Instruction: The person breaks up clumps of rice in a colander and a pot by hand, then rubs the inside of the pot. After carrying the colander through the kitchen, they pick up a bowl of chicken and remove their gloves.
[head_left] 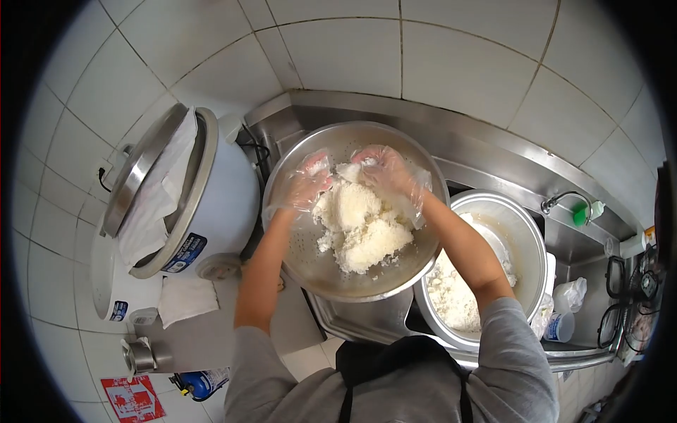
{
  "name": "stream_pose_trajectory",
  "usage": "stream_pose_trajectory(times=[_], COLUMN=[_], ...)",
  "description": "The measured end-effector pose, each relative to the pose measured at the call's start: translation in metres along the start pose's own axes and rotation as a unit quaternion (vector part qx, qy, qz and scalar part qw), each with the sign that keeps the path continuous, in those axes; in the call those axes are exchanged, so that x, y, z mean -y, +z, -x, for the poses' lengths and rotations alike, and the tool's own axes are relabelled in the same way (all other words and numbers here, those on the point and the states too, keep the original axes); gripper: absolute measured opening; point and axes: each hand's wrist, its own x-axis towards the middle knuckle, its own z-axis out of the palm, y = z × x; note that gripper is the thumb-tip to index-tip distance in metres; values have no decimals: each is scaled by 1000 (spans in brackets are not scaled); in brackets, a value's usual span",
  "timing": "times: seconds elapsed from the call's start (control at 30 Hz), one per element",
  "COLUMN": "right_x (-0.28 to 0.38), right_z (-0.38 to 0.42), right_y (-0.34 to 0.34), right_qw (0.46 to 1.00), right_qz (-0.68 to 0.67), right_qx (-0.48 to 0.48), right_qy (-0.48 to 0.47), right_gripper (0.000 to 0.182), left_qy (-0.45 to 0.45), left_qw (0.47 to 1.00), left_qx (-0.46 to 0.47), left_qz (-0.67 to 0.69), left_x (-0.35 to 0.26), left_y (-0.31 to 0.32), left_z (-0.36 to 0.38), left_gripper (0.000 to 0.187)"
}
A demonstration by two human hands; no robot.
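Here both gloved hands, left hand point(308, 182) and right hand point(384, 173), spread, press rice point(363, 229).

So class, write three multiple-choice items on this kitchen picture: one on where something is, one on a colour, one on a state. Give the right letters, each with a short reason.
1. Where does the rice cooker stand, as the picture shows it?
A. left of the metal colander
B. inside the sink
C. right of the tap

2. What colour is the clumped rice in the metal colander?
A. brown
B. white
C. yellow

3. How is the rice cooker's lid?
A. shut flat
B. lifted off and lying in the sink
C. swung open

Answers: 1 A, it stands on the counter at the picture's left, beside the colander. 2 B, the clumps under the gloved left hand and right hand are white. 3 C, the lid tilts up and the white cloth hangs from the opening.
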Motion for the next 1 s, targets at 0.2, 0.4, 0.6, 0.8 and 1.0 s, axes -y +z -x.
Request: stream_pose_trajectory(times=[0.2,0.4,0.6,0.8,1.0], right_x=[28,-131,-87,15,-36], right_z=[12,-23,-2,25,0], right_y=[-5,-11,-3,7,5], right_qw=[911,965,977,903,992], right_qz=[368,90,98,412,109], right_qx=[180,243,190,87,-43], right_qy=[-46,44,24,-83,-40], right_gripper=[32,55,61,52,39], left_qy=[-38,-134,-178,-28,62], left_qw=[833,908,937,971,991], left_qx=[51,314,259,173,-2], left_qz=[-550,-242,155,161,116], left_x=[-5,-36,26,-3,-12], left_y=[1,-4,1,22,31], left_z=[2,13,6,23,13], left_gripper=[52,61,64,59,63])
